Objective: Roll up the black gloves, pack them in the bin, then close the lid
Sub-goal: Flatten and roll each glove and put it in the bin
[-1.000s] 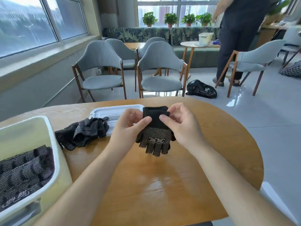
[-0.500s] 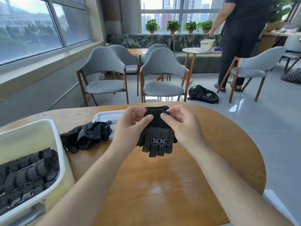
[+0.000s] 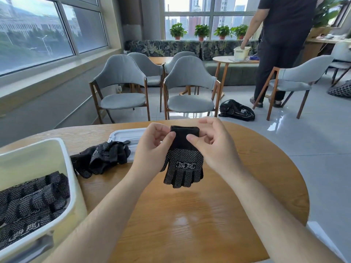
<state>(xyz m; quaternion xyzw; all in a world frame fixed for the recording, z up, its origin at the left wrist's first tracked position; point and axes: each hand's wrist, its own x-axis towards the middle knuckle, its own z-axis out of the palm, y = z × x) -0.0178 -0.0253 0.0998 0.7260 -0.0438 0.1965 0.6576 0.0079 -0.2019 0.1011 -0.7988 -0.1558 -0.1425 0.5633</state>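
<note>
Black glove (image 3: 183,164) straightened; left hand (image 3: 152,149), right hand (image 3: 214,147) pinch cuff; logo (image 3: 187,165) illegible.

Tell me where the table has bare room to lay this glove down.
Bare wood lies from the held glove to the table's near edge, and right of the right hand. The left is crowded: bin, loose gloves, lid.

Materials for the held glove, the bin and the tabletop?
The held glove: limp matte black knit, with small white dots all over the palm, probably rubbery grip dots. The bin: looks like moulded plastic, pale and smooth, with a rounded rim. The table: wood or wood-look veneer, grain visible, glossy enough to reflect window light.
</note>
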